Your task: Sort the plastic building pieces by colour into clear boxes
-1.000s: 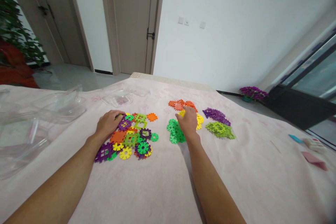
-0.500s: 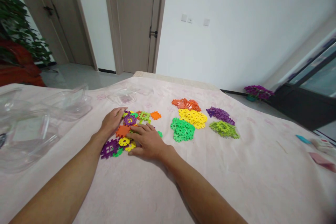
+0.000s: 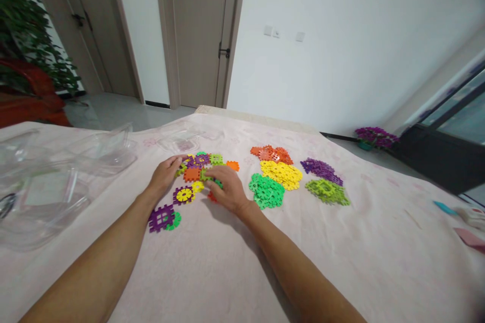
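Observation:
A mixed pile of coloured plastic snap pieces (image 3: 197,171) lies on the pale pink cloth (image 3: 235,262). My left hand (image 3: 164,176) rests at the pile's left edge, fingers curled against the pieces. My right hand (image 3: 227,189) lies palm down on the pile's right side with its fingers on a green piece. A purple square piece (image 3: 161,217) sits apart, nearer to me. Sorted heaps lie to the right: orange (image 3: 271,153), yellow (image 3: 282,174), green (image 3: 267,192), purple (image 3: 320,167) and lime (image 3: 328,192).
Clear plastic containers (image 3: 45,186) stand at the left, and a clear lid (image 3: 180,140) lies behind the pile. Small blue, white and pink items (image 3: 468,219) sit at the far right. Doors, a plant and a window frame stand beyond the table.
My right hand left the sorted heaps, crossed to the mixed pile and now sits on its right side. The pile is pushed closer together. The left hand barely moved.

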Demonstrator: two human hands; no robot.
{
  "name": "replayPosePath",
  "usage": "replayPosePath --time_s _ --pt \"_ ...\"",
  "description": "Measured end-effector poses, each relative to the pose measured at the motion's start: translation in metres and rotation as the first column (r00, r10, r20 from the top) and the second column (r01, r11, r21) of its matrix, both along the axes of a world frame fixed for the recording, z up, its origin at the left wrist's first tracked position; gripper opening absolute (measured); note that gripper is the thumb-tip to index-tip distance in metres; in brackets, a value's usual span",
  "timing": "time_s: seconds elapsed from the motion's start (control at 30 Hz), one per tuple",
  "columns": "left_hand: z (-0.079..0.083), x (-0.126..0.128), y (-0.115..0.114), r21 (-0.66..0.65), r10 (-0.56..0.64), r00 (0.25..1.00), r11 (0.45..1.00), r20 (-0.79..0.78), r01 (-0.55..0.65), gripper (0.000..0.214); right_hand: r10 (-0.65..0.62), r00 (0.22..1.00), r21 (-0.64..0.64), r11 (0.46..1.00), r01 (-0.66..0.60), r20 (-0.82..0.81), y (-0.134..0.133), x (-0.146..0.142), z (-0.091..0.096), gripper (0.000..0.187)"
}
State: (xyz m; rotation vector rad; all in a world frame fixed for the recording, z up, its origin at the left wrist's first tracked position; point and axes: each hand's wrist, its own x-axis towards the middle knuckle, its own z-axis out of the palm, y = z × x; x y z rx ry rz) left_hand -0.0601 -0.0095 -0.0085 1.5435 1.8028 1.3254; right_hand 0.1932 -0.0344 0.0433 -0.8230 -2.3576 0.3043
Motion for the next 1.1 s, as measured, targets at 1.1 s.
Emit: replayPosePath --time_s 1.1 --pt "-0.002 -0.006 0.005 -0.021 -0.048 0.993 0.999 -0.107 0.046 0.046 -0.321 0.851 0.070 0.944 0.322 0.415 -0.005 0.019 0.004 0.026"
